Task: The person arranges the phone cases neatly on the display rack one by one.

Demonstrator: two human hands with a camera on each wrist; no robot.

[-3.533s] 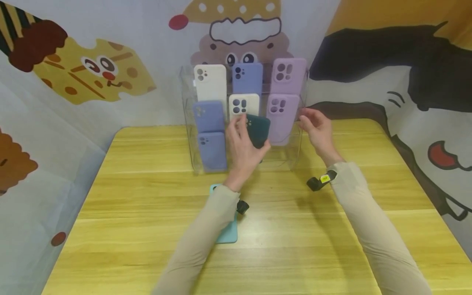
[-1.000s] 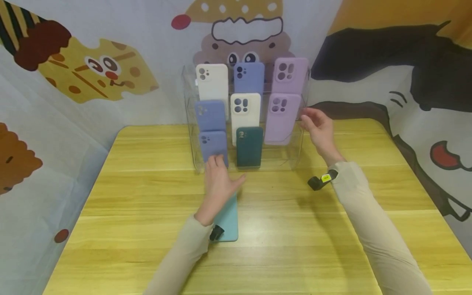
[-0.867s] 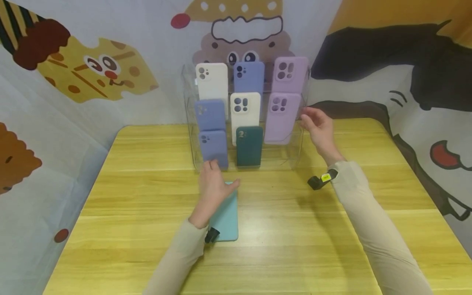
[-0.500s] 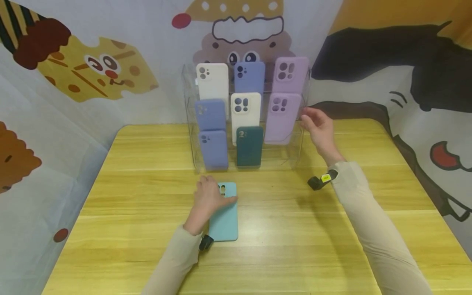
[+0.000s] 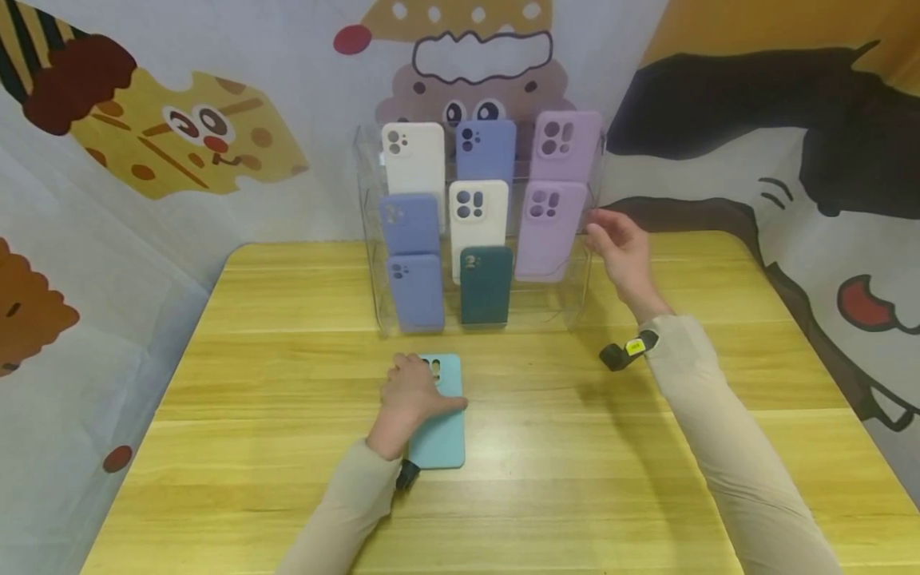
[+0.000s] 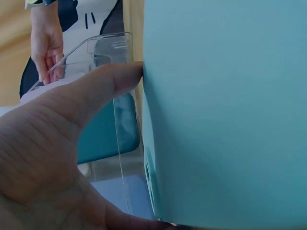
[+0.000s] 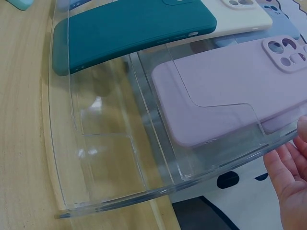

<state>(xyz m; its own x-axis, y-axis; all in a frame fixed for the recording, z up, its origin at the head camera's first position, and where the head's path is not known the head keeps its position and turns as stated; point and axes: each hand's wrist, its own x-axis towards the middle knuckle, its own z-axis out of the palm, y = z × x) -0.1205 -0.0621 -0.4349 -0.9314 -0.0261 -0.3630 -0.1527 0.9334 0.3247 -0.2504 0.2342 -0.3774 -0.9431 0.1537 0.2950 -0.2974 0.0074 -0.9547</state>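
A light turquoise phone case (image 5: pixel 442 443) lies on the table in front of the stand. My left hand (image 5: pixel 410 395) spans it, thumb on the right edge and fingers at the far left side. In the left wrist view the thumb (image 6: pixel 103 84) presses the edge of the turquoise case. Behind it stands a clear tiered display stand (image 7: pixel 108 143), whose right side edge my right hand (image 5: pixel 625 247) pinches. A dark green phone case (image 5: pixel 486 287) leans in the front tier, right of a blue phone case (image 5: pixel 417 295).
Higher tiers hold white phone cases (image 5: pixel 477 212), more blue ones and two lilac phone cases (image 5: pixel 549 231). The front tier's right slot has no case in it. A cartoon-printed cloth (image 5: pixel 287 48) hangs behind the wooden table (image 5: pixel 575 479).
The dark green case, earlier in my left hand, now stands in the front tier. My left hand has come down to the turquoise case. My right hand has stayed at the stand's side.
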